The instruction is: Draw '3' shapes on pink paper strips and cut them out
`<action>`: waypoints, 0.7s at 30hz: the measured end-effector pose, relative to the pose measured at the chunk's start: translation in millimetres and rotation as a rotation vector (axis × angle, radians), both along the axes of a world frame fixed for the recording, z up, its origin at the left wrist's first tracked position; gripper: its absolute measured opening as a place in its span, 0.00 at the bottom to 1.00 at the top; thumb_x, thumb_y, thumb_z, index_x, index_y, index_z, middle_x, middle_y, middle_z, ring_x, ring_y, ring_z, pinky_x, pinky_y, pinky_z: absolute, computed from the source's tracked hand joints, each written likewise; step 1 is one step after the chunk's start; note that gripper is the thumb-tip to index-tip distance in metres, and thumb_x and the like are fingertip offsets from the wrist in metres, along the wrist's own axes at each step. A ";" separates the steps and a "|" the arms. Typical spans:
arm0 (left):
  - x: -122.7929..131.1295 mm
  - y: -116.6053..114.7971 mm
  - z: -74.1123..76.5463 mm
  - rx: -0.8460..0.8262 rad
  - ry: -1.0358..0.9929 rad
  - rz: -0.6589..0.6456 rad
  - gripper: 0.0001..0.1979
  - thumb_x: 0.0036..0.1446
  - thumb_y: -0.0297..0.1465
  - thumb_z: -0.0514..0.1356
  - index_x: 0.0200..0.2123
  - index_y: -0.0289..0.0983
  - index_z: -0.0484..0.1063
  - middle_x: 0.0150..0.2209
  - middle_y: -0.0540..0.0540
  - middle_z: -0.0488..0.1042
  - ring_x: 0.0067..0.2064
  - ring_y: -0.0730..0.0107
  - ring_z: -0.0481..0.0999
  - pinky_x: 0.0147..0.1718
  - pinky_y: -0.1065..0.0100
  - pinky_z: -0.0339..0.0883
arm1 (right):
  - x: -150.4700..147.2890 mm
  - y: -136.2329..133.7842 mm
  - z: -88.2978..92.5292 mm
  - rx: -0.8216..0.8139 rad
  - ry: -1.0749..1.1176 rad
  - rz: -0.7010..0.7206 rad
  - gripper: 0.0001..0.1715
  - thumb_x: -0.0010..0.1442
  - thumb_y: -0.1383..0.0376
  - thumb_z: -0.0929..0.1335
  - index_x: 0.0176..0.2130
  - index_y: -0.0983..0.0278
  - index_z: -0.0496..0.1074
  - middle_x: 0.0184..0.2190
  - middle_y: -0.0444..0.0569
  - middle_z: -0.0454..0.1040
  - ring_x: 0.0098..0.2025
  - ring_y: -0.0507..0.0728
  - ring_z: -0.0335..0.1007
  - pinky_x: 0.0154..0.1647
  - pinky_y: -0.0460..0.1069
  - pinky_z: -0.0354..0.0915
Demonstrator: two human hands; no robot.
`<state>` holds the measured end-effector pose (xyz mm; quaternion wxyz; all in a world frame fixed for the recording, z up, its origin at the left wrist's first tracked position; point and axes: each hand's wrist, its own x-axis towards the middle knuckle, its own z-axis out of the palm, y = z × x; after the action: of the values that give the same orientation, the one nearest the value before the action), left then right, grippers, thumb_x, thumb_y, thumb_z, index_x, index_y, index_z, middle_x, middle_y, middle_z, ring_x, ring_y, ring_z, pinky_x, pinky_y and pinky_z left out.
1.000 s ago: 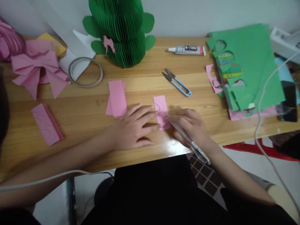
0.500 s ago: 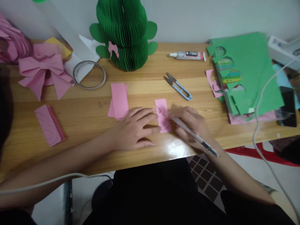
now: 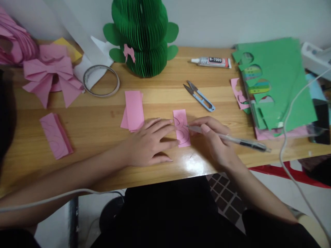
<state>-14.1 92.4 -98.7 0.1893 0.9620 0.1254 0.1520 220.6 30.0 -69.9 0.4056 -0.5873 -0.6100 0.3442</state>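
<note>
A small pink paper strip point(image 3: 182, 121) with dark curved lines lies on the wooden table. My left hand point(image 3: 152, 143) rests flat, fingers spread, its fingertips on the strip's left edge. In my right hand point(image 3: 216, 137) is a clear pen point(image 3: 234, 139), its tip at the strip's right edge and its back end pointing right. Blank pink strips point(image 3: 134, 110) are stacked just behind my left hand. Farther left lies a folded pink piece point(image 3: 55, 136) with similar curves drawn on it.
Thread snips point(image 3: 199, 96) and a glue tube point(image 3: 213, 62) lie behind my right hand. A green honeycomb paper tree point(image 3: 142, 41) stands at the back. Tape roll point(image 3: 117, 86) and pink bow point(image 3: 51, 74) are left; green sheets point(image 3: 289, 79) and a white cable point(image 3: 284, 127) right.
My right hand has turned the pen, so its back end now points more to the right and less toward me. The left hand stays on the strip. The view has shifted slightly.
</note>
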 end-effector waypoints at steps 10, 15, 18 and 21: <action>0.4 0.2 1.9 -0.003 -0.004 0.003 0.21 0.67 0.45 0.55 0.54 0.39 0.75 0.58 0.33 0.68 0.63 0.43 0.62 0.59 0.43 0.58 | -16.2 9.1 -5.6 -0.121 0.094 -0.089 0.06 0.51 0.70 0.66 0.28 0.62 0.73 0.21 0.41 0.74 0.21 0.48 0.65 0.22 0.44 0.62; 1.1 -0.1 1.7 -0.007 0.004 0.002 0.21 0.67 0.46 0.55 0.54 0.40 0.75 0.60 0.33 0.67 0.63 0.43 0.62 0.59 0.43 0.58 | -18.1 9.8 -4.8 -0.121 0.082 -0.073 0.04 0.51 0.69 0.67 0.28 0.63 0.74 0.20 0.41 0.75 0.20 0.49 0.66 0.21 0.44 0.62; 1.2 -0.2 0.8 0.002 -0.009 0.010 0.20 0.67 0.45 0.55 0.53 0.40 0.75 0.59 0.34 0.67 0.64 0.44 0.61 0.60 0.44 0.58 | -19.3 10.8 -3.7 -0.119 0.080 -0.072 0.04 0.51 0.68 0.67 0.28 0.63 0.73 0.20 0.41 0.75 0.20 0.48 0.66 0.21 0.45 0.63; 0.9 -0.3 0.8 0.004 -0.004 0.009 0.20 0.67 0.46 0.56 0.53 0.40 0.75 0.59 0.34 0.67 0.64 0.45 0.62 0.60 0.44 0.58 | -19.4 10.9 -3.3 -0.119 0.057 -0.067 0.04 0.51 0.68 0.67 0.28 0.64 0.74 0.20 0.41 0.75 0.20 0.48 0.66 0.21 0.44 0.62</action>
<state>-13.2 92.0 -97.9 0.1868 0.9614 0.1291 0.1552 201.2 40.9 -73.3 0.3987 -0.6204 -0.5567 0.3825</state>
